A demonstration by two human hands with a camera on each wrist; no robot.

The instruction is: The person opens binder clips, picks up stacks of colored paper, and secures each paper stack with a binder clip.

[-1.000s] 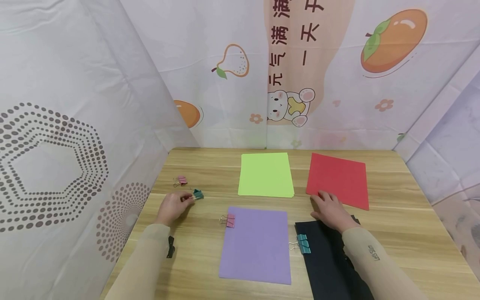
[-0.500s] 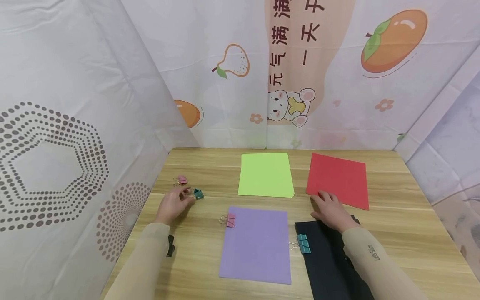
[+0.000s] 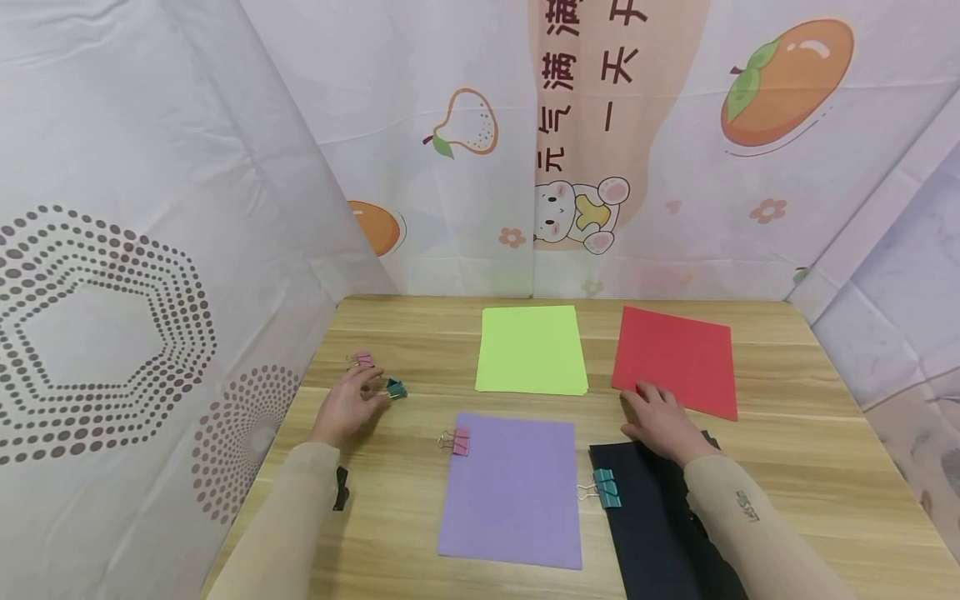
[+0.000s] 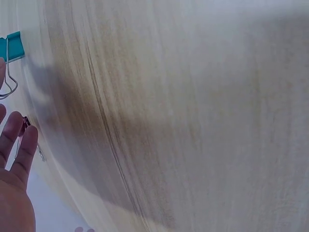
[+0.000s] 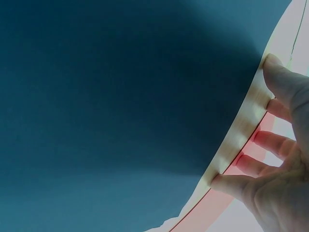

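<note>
My left hand [image 3: 347, 408] is at the table's left side with its fingers spread and loosely bent. A teal binder clip [image 3: 396, 388] stands right by its thumb and also shows, with its wire handle, in the left wrist view. Just past the fingertips is a pink binder clip [image 3: 363, 359], partly behind the fingers in the left wrist view. My right hand [image 3: 663, 423] rests with fingers spread at the near edge of the red paper [image 3: 678, 358]. The black paper [image 3: 645, 517] lies under its forearm, with another teal binder clip [image 3: 607, 487] on its left edge.
A purple sheet [image 3: 513, 492] with a pink binder clip [image 3: 461, 442] on its upper left edge lies in the middle of the wooden table [image 3: 405, 508]. Behind it is a stack of yellow-green paper [image 3: 531, 350]. Printed cloth [image 3: 450, 208] hangs along the table's far edge.
My left hand has let go of the teal clip's handle, and its fingers have spread and reached farther back toward the pink clip. The right hand has stayed in place.
</note>
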